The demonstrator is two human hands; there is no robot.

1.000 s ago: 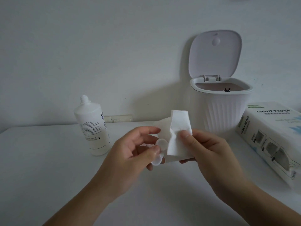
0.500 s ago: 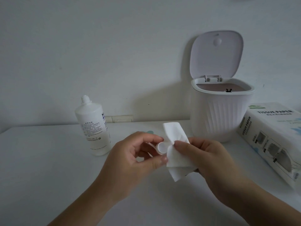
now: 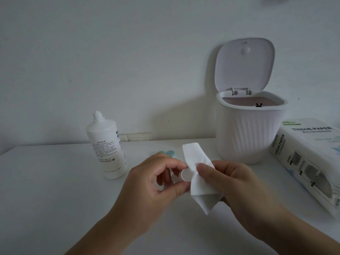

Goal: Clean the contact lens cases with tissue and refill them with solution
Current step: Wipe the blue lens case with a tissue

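My left hand [image 3: 156, 183] pinches a small white contact lens case [image 3: 186, 174] between thumb and fingers above the table. My right hand [image 3: 233, 188] holds a folded white tissue [image 3: 197, 173] and presses it with the thumb against the case's right side. The tissue's top end sticks up and its bottom corner hangs down. A white solution bottle [image 3: 106, 146] stands upright at the left. Two pale teal caps [image 3: 166, 153] lie on the table behind my left hand, partly hidden.
A white ribbed bin [image 3: 250, 133] with its lid [image 3: 244, 65] raised stands at the back right against the wall. A tissue paper pack [image 3: 309, 159] lies at the right edge. A wall socket [image 3: 138, 137] sits behind the white table [image 3: 46, 190].
The tissue has been folded narrower and pushed against the case. Both hands have drifted slightly lower and closer together; the case has turned so one round face shows.
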